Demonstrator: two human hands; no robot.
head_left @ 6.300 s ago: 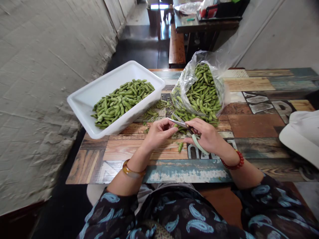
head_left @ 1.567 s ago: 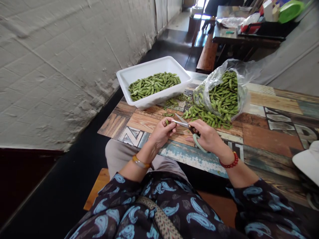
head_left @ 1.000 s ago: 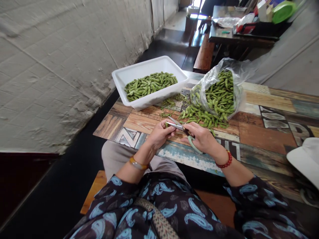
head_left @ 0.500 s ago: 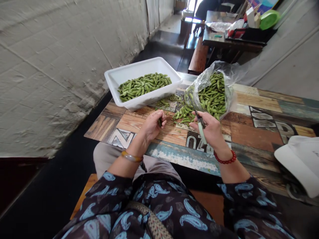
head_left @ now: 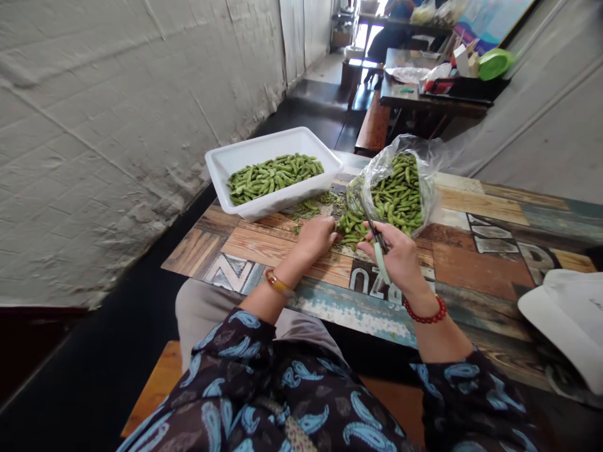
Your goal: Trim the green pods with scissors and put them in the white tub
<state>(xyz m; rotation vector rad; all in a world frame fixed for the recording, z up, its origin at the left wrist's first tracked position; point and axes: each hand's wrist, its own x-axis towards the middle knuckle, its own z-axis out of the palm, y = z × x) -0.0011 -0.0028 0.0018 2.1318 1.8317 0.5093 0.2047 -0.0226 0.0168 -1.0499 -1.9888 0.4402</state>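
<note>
Left hand (head_left: 318,237) has moved beside pods (head_left: 351,227), grip unclear; right hand (head_left: 399,254) clasps scissors (head_left: 380,262); bag (head_left: 428,196) lies behind.

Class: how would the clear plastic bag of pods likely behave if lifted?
The clear plastic bag would probably flop, since it looks thin and crumpled. It may feel fairly heavy, being well filled with green pods. Some could spill, as it gapes open.

Whether the left hand (head_left: 318,237) (fingertips mostly hidden) holds anything is unclear.
</note>
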